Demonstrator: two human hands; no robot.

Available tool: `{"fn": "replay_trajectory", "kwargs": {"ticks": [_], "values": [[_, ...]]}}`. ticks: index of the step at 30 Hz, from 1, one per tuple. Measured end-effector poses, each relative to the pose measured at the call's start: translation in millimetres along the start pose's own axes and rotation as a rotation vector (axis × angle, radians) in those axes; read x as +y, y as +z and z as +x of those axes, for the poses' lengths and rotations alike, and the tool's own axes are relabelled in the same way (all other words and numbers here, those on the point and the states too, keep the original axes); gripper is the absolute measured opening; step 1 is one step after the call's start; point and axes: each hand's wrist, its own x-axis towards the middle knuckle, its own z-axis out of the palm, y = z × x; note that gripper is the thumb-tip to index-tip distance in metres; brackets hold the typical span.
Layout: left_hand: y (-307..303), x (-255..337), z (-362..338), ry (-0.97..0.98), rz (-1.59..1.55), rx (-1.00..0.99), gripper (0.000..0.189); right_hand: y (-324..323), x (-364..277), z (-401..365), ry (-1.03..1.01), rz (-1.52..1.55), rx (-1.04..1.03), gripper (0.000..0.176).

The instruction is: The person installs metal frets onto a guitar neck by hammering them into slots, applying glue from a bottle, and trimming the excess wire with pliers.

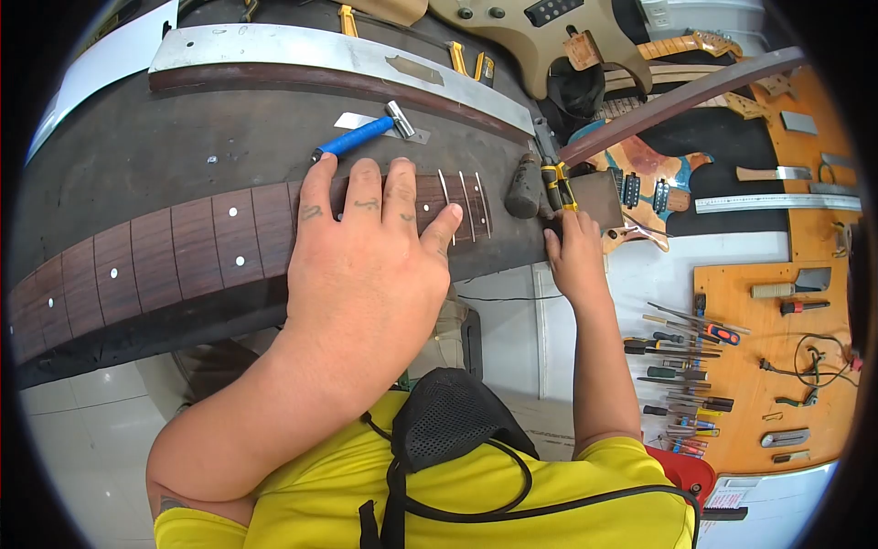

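Observation:
My left hand lies palm down on a dark guitar fretboard with white dot inlays, its fingers spread. Beside its thumb, a few bright fret wires cross the board's right end. Just beyond my fingertips is a small hammer with a blue handle and a metal head, over a thin metal strip. My right hand, at the bench's right edge, has its fingers closed at the end of a yellow-and-black handled tool.
A long metal-faced beam lies across the back of the dark bench. A dark cylindrical object stands near my right hand. Guitar bodies are behind. Files and screwdrivers line the wooden board at right.

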Motion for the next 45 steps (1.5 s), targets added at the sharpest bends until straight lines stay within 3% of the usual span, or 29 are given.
{"fn": "replay_trajectory", "kwargs": {"ticks": [4,6,7,9,12,15,21,26,28,35,39,40,43,45], "values": [[0.8,-0.3,-0.8,-0.016,-0.002,0.006,0.04,3.6,14.6,-2.0,-0.097,-0.029,0.122,0.032],[2.8,-0.3,-1.0,-0.006,0.008,0.014,0.04,-21.7,5.5,-10.9,0.097,0.209,-0.016,0.03],[3.3,-1.2,-1.8,-0.023,0.007,0.015,0.04,-36.1,-6.2,-15.8,0.081,0.206,-0.021,0.03],[3.9,-1.3,-2.1,0.001,0.025,0.008,0.04,-69.0,-40.8,-27.7,0.282,0.955,-0.107,0.039],[5.8,-1.5,-2.5,-0.002,0.027,0.002,0.04,-111.2,-86.2,-31.2,0.22,0.968,-0.193,0.054],[4.1,-2.7,-2.8,0.004,0.028,-0.001,0.04,-120.5,-90.1,-28.0,0.123,0.875,-0.337,0.069],[4.9,-2.3,-1.9,0.0,-0.012,-0.039,0.034,-126.7,-105.7,-21.7,0.115,0.892,-0.356,0.065],[6.1,-2.1,-2.7,0.007,-0.018,-0.035,0.034,-129.6,-109.3,-18.7,0.094,0.83,-0.385,0.064],[5.9,-3.7,-3.1,-0.002,-0.026,-0.019,0.034,-129.0,-111.3,-19.3,0.108,0.891,-0.304,0.063],[7.0,-2.9,-1.5,-0.005,0.008,-0.021,0.038,-127.8,-108.8,-17.4,0.118,0.913,-0.376,0.063],[5.5,-3.3,-2.4,0.009,0.016,-0.033,0.038,-129.8,-120.8,-18.4,0.183,1.018,-0.288,0.063],[5.5,-3.2,-2.1,0.012,0.015,-0.032,0.038,-130.2,-122.4,-16.8,0.205,0.945,-0.379,0.062],[5.1,-3.7,-2.0,0.007,0.032,-0.04,0.038,-130.5,-108.9,-12.9,0.112,0.937,-0.388,0.062],[4.2,-4.0,-2.6,0.011,0.009,-0.033,0.037,-135.6,-115.0,-12.0,0.168,0.945,-0.361,0.062]]}}
